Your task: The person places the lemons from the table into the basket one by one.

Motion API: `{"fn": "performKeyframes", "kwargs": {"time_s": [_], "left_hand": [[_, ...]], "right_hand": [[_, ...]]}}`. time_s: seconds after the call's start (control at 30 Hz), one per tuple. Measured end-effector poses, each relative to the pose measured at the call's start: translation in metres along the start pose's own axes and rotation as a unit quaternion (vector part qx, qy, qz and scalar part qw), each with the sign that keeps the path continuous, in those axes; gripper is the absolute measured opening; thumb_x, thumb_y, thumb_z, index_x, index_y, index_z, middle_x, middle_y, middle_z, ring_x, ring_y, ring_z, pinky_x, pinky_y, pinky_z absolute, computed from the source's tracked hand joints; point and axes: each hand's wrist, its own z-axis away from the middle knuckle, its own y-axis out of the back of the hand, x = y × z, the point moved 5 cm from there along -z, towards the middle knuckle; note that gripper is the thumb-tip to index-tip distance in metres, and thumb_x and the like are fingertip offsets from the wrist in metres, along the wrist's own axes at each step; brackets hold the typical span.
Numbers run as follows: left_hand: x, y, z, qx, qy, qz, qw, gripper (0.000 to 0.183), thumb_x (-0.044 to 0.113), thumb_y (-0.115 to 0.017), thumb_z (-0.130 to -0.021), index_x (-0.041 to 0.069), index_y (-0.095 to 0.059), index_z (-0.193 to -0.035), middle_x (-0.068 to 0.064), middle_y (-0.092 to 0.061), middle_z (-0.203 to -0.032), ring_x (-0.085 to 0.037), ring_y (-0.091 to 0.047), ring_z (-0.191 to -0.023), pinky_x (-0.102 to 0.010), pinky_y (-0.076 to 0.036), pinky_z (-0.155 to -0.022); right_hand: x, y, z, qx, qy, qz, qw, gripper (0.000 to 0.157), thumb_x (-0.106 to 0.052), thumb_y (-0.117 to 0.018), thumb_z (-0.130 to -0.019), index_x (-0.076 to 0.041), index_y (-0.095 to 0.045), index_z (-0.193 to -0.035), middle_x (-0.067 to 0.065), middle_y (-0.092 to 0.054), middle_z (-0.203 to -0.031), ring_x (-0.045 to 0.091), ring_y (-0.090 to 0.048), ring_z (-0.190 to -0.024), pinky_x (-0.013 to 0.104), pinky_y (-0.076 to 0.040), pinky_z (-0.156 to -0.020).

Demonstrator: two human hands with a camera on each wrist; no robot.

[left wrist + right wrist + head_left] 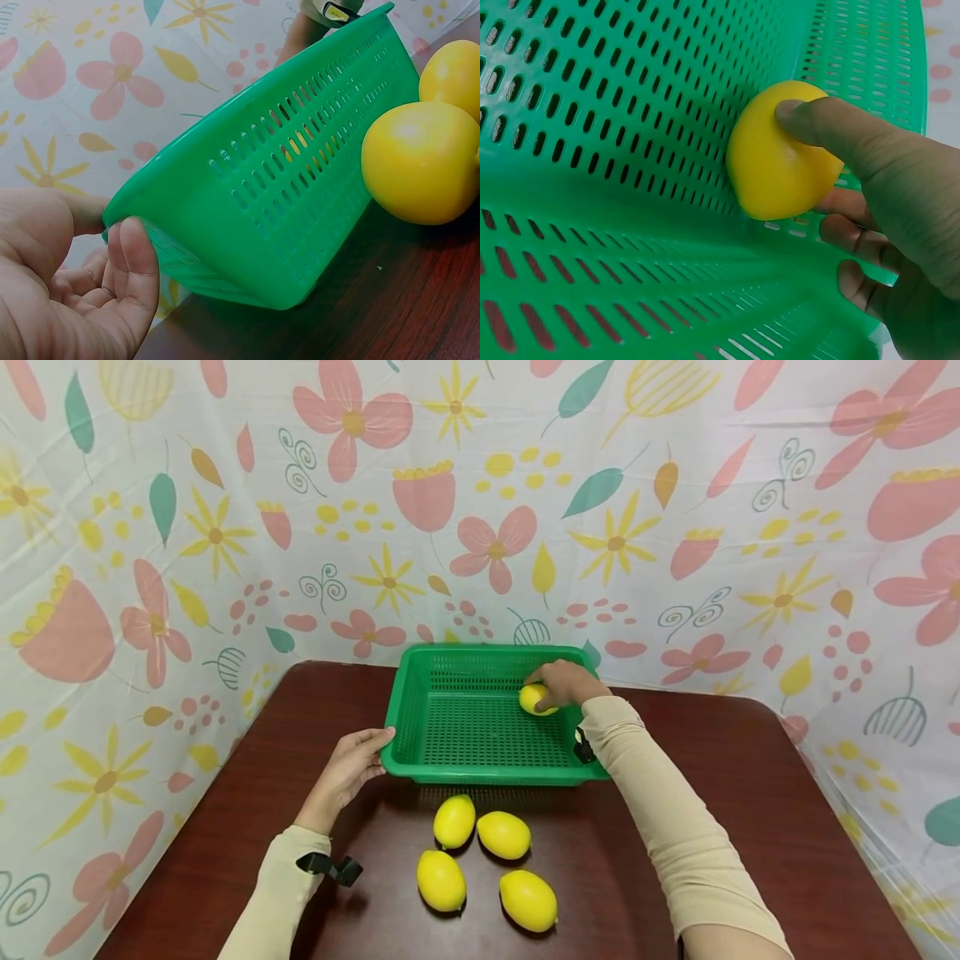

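A green slotted plastic basket (480, 770) stands at the back of the table. Inside it, toward the right rear, my right hand (564, 683) holds a lemon (532, 699) between thumb and fingers. The right wrist view has this lemon (772, 169) close against the slotted basket surface, thumb across its top. My left hand (352, 768) pinches the basket's left rim near the front corner, thumb over the edge and fingers curled below, as the left wrist view confirms with the hand (82, 285) at the rim.
Several lemons lie in front of the basket, among them an upper left lemon (454, 821) and a lower right lemon (528, 901). The dark wooden table (720, 777) backs onto a flower-printed cloth (480, 485).
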Motion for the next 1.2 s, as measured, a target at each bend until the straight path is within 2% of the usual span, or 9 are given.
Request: {"fn": "performKeyframes", "kwargs": {"time_s": [0.3, 0.37, 0.47, 0.57, 0.8, 0.87, 1.03, 1.1, 1.2], "left_hand": [[0.001, -0.001, 0.001, -0.001, 0.0, -0.005, 1.0, 0.034, 0.029, -0.063, -0.104, -0.002, -0.062, -0.118, 0.003, -0.064, -0.08, -0.008, -0.058, -0.066, -0.022, -0.051, -0.063], [0.001, -0.001, 0.001, -0.002, 0.001, -0.008, 1.0, 0.034, 0.029, -0.063, -0.104, -0.002, -0.062, -0.118, 0.003, -0.064, -0.081, -0.008, -0.058, -0.067, -0.022, -0.051, -0.064], [0.002, -0.001, 0.002, -0.002, 0.003, -0.009, 1.0, 0.035, 0.029, -0.063, -0.104, -0.002, -0.061, -0.118, 0.003, -0.064, -0.081, -0.008, -0.058, -0.067, -0.021, -0.051, -0.064], [0.002, -0.001, 0.003, 0.001, 0.004, -0.007, 1.0, 0.036, 0.029, -0.064, -0.104, -0.003, -0.061, -0.119, 0.003, -0.064, -0.081, -0.007, -0.058, -0.067, -0.021, -0.051, -0.063], [0.0, -0.001, 0.001, 0.003, 0.004, -0.009, 1.0, 0.039, 0.03, -0.063, -0.104, -0.004, -0.059, -0.123, 0.003, -0.064, -0.082, -0.008, -0.059, -0.068, -0.022, -0.051, -0.064], [-0.001, -0.001, 0.001, 0.004, 0.003, -0.008, 1.0, 0.04, 0.03, -0.063, -0.104, -0.005, -0.059, -0.124, 0.003, -0.064, -0.083, -0.009, -0.059, -0.068, -0.022, -0.051, -0.064], [0.001, 0.0, 0.002, -0.002, 0.0, -0.008, 1.0, 0.043, 0.03, -0.063, -0.104, -0.007, -0.059, -0.126, 0.003, -0.064, -0.082, -0.008, -0.06, -0.069, -0.022, -0.052, -0.065], [0.001, -0.001, 0.002, -0.005, -0.001, -0.007, 1.0, 0.042, 0.03, -0.063, -0.104, -0.006, -0.059, -0.125, 0.003, -0.064, -0.083, -0.008, -0.06, -0.069, -0.022, -0.051, -0.065], [0.001, -0.001, 0.003, -0.003, 0.0, -0.002, 1.0, 0.038, 0.029, -0.063, -0.104, -0.004, -0.06, -0.122, 0.003, -0.065, -0.083, -0.008, -0.06, -0.068, -0.022, -0.051, -0.065]], "right_hand": [[-0.001, 0.003, 0.002, 0.014, 0.01, 0.011, 1.0, 0.061, -0.039, -0.079, -0.09, -0.015, -0.061, -0.143, 0.011, -0.067, -0.132, 0.028, -0.065, -0.108, 0.047, -0.054, -0.09], [-0.003, 0.009, 0.006, 0.021, 0.023, 0.016, 0.999, 0.062, -0.039, -0.079, -0.091, -0.014, -0.06, -0.144, 0.011, -0.068, -0.129, 0.029, -0.065, -0.104, 0.047, -0.054, -0.088], [-0.01, 0.021, 0.015, 0.039, 0.052, 0.023, 0.998, 0.06, -0.038, -0.078, -0.092, -0.011, -0.061, -0.142, 0.012, -0.067, -0.133, 0.032, -0.066, -0.111, 0.049, -0.054, -0.091], [-0.019, 0.034, 0.027, 0.06, 0.068, 0.005, 0.996, 0.056, -0.037, -0.076, -0.093, -0.009, -0.063, -0.14, 0.012, -0.066, -0.136, 0.035, -0.064, -0.119, 0.052, -0.053, -0.096], [-0.043, 0.057, 0.081, 0.153, 0.056, -0.072, 0.984, 0.047, -0.033, -0.073, -0.096, -0.008, -0.066, -0.135, 0.016, -0.071, -0.124, 0.033, -0.068, -0.109, 0.052, -0.055, -0.089], [-0.05, 0.056, 0.101, 0.185, 0.054, -0.089, 0.977, 0.044, -0.031, -0.073, -0.096, -0.008, -0.067, -0.133, 0.014, -0.072, -0.122, 0.03, -0.07, -0.098, 0.048, -0.056, -0.081], [-0.066, 0.044, 0.154, 0.246, 0.041, -0.142, 0.958, 0.038, -0.027, -0.075, -0.096, -0.008, -0.07, -0.128, 0.012, -0.072, -0.12, 0.027, -0.069, -0.092, 0.043, -0.054, -0.07], [-0.073, 0.034, 0.173, 0.26, 0.034, -0.159, 0.952, 0.036, -0.027, -0.075, -0.095, -0.009, -0.071, -0.127, 0.01, -0.072, -0.121, 0.028, -0.069, -0.1, 0.045, -0.056, -0.075], [-0.083, 0.017, 0.195, 0.271, 0.028, -0.178, 0.945, 0.034, -0.028, -0.076, -0.095, -0.012, -0.072, -0.124, 0.006, -0.072, -0.121, 0.026, -0.069, -0.1, 0.046, -0.058, -0.078]]}}
